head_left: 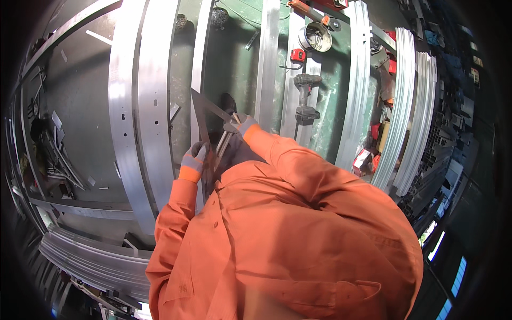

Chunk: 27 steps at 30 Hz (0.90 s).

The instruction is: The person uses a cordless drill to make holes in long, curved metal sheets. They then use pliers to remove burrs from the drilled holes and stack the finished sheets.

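Note:
In front of my orange-sleeved body is a flat V-shaped metal piece, somewhat like a set square, with its corner pointing away from me. My left hand, in a grey glove with an orange cuff, closes around the end of its near left arm. My right hand, gloved alike, is closed on narrow metal strips that slant down towards my body. The other arm of the V meets that hand; whether the fingers grip it too is hidden. Beneath and beside the hands run long silvery metal bars.
To the right, a cordless drill, a red tape measure, a round tin with small contents and an orange angle grinder rest on bars. Wide metal beams lie left. Stacked profiles stand further right.

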Available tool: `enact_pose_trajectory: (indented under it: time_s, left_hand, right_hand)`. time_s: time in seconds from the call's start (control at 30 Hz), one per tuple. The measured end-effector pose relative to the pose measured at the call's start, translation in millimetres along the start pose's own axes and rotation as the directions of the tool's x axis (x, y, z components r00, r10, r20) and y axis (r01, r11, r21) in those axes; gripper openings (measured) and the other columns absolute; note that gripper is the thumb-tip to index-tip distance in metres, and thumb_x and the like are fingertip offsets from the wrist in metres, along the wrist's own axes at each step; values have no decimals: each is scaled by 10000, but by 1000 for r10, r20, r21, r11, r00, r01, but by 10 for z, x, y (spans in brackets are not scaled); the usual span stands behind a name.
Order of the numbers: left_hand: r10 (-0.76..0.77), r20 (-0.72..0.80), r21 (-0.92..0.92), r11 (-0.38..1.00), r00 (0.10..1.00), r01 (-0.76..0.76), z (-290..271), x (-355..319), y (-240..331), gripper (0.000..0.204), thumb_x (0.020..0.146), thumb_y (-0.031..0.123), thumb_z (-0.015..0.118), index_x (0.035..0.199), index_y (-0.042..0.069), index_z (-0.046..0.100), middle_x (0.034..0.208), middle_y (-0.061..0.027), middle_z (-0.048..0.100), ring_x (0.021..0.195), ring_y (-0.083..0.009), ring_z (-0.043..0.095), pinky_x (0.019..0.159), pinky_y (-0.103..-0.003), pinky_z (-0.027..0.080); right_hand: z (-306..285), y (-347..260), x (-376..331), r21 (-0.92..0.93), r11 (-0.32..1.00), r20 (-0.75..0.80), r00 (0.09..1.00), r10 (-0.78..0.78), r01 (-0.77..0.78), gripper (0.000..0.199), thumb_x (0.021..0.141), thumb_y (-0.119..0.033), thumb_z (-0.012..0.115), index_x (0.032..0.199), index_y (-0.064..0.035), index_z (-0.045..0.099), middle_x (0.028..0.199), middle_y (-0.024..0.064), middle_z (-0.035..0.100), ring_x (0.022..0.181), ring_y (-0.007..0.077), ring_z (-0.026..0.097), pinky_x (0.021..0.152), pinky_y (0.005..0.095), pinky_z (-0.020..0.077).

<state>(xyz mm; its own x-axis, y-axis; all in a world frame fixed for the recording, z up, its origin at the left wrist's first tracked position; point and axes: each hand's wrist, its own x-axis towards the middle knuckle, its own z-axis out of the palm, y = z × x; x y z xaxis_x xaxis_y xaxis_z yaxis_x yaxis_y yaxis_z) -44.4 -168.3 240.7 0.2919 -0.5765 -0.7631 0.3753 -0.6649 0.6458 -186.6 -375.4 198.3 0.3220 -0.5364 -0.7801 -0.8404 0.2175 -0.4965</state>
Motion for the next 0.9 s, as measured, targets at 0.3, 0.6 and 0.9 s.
enact_pose_trajectory:
  time_s: [0.3,0.6,0.9]
  left_hand:
    - [-260,-309,43,957,915,287,-537,661,-1550,809,772,352,809,1413,25,442,1228,-198,616,1085,-254,616,928,-340,488]
    - [-236,-400,479,770,886,422,-358,1334,-1826,1006,654,275,882,1464,8,349,1385,-242,513,1281,-306,515,1053,-362,418]
    - [-315,-426,538,665,848,518,-377,1652,-1352,665,668,280,767,1240,33,537,1172,-242,637,1120,-389,606,972,-436,489]
  right_hand:
    - [-947,1232,1634,3,853,-550,712,437,-522,532,729,-439,799,975,22,699,944,223,714,906,379,696,777,460,536]
    - [-1017,2076,2400,124,827,-304,773,557,-548,474,793,-527,698,976,-91,726,939,148,702,852,345,674,705,451,513]
    - [-1000,2181,2197,-599,790,324,942,92,129,301,800,-235,662,1047,-64,649,883,115,692,787,237,664,670,391,529]
